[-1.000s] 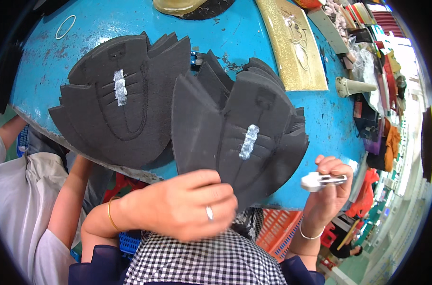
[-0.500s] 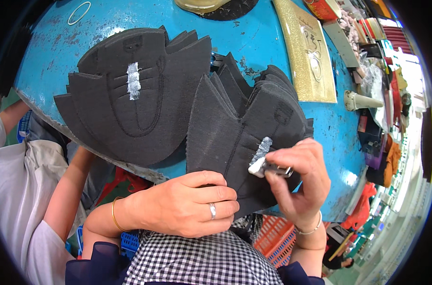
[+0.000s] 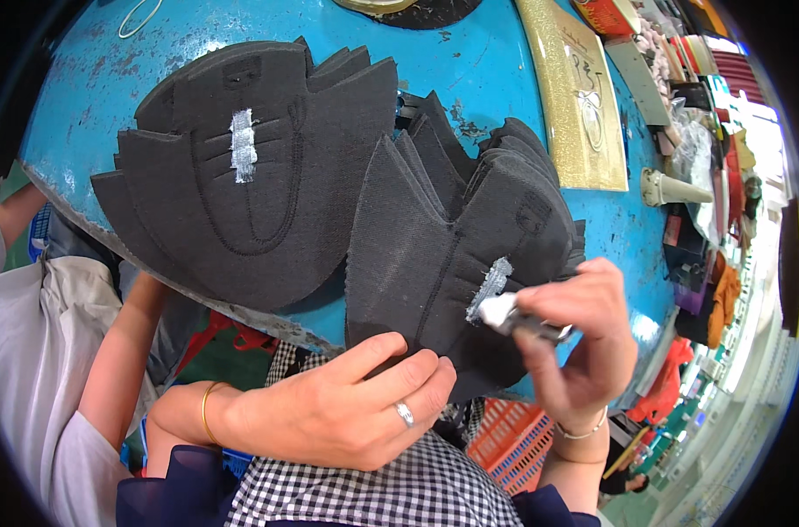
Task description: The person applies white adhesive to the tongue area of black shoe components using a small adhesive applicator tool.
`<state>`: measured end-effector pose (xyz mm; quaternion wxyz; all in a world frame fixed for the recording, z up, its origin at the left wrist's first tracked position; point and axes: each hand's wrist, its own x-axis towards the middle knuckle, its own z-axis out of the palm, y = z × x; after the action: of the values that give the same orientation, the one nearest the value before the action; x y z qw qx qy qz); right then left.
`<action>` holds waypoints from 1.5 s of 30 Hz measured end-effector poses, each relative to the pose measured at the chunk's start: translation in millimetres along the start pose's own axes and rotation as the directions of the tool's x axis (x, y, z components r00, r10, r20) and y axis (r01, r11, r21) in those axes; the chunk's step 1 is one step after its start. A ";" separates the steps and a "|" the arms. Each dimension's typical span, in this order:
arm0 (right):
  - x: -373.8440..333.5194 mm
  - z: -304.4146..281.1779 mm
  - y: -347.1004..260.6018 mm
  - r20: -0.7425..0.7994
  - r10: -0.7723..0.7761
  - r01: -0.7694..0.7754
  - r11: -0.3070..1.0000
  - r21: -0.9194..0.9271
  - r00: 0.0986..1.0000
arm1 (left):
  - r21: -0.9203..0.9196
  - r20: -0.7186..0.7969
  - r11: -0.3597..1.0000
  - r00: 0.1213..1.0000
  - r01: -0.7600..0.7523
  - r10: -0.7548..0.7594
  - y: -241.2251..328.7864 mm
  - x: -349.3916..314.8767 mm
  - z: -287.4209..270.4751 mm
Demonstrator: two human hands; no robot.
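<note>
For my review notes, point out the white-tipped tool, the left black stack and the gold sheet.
White-tipped tool (image 3: pixel 500 311), head view: on its white tip.
Left black stack (image 3: pixel 247 204), head view: on its top piece, near the middle.
Gold sheet (image 3: pixel 563 140), head view: on its upper face, left of centre.

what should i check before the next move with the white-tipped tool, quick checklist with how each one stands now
1. Right hand has hold of the white-tipped tool: ok.
2. Left hand has its fingers on the near part of the right black stack: ok.
3. Tip lined up with the pale strip: ok, it is at the strip's near end.
4. Tip touching the surface: cannot tell, the tool is blurred.
5. Right black stack's edges even: not ok, the layers are staggered.
6. Left black stack clear of both hands: ok.
</note>
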<state>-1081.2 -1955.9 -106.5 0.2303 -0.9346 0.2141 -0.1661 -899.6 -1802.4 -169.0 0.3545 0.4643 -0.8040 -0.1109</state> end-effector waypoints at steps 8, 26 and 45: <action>12.6 5.5 19.9 -0.077 -0.015 0.008 0.996 -0.086 0.997 | 0.078 0.081 0.997 0.997 -0.012 0.006 7.1 6.5 -8.1; 209.9 39.9 83.7 -0.222 0.164 -0.078 0.934 0.349 0.961 | 0.165 -0.329 0.948 0.891 -0.271 0.312 2.1 -12.9 -51.7; 220.4 47.8 82.4 -0.146 0.056 0.008 0.915 0.403 0.988 | 0.251 -0.232 0.846 0.877 0.471 -0.420 -48.6 -49.7 -35.7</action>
<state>-900.2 -2109.9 -141.2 0.4025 -0.8489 0.2039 -0.2755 -827.3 -1782.4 -191.1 0.3106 0.6946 -0.6483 -0.0275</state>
